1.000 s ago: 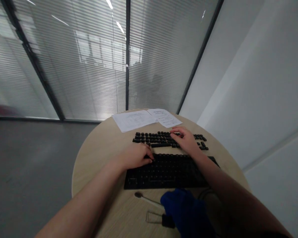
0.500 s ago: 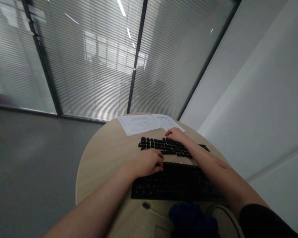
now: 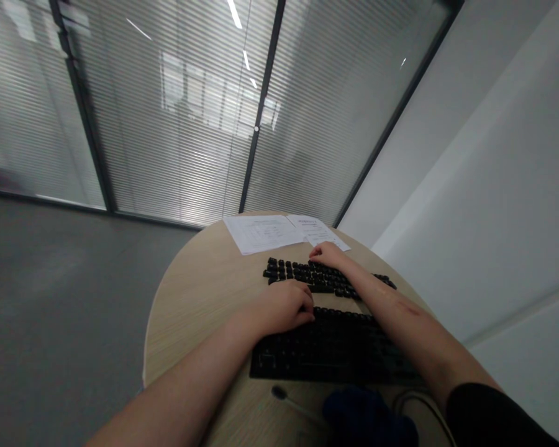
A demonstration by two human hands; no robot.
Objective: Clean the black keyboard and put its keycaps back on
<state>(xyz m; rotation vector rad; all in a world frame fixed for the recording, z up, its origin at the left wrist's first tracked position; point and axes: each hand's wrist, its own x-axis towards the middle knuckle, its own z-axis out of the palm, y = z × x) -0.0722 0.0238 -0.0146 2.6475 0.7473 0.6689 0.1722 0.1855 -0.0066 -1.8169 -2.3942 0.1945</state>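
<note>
Loose black keycaps (image 3: 323, 288) lie in rows on the round wooden table (image 3: 190, 292). Closer to me is a black keyboard (image 3: 326, 354), its upper left part under my left hand (image 3: 286, 305). The fingers of that hand are curled together at the keyboard's far edge, and whatever they pinch is hidden. My right hand (image 3: 328, 254) reaches over the keyboard to the back row of keycaps, thumb and fingers pinched at a keycap there. My right forearm covers the right part of both the rows and the keyboard.
Two printed paper sheets (image 3: 265, 233) lie at the table's far edge. Near me are a small brush (image 3: 291, 400) with a dark head, a dark blue cloth-like bundle (image 3: 366, 416) and a dark cable (image 3: 426, 400). A white wall (image 3: 503, 205) rises close on the right.
My left hand has shifted slightly right along the keyboard's far edge. My right hand stays at the back row of keycaps. The whole view has moved a little.
</note>
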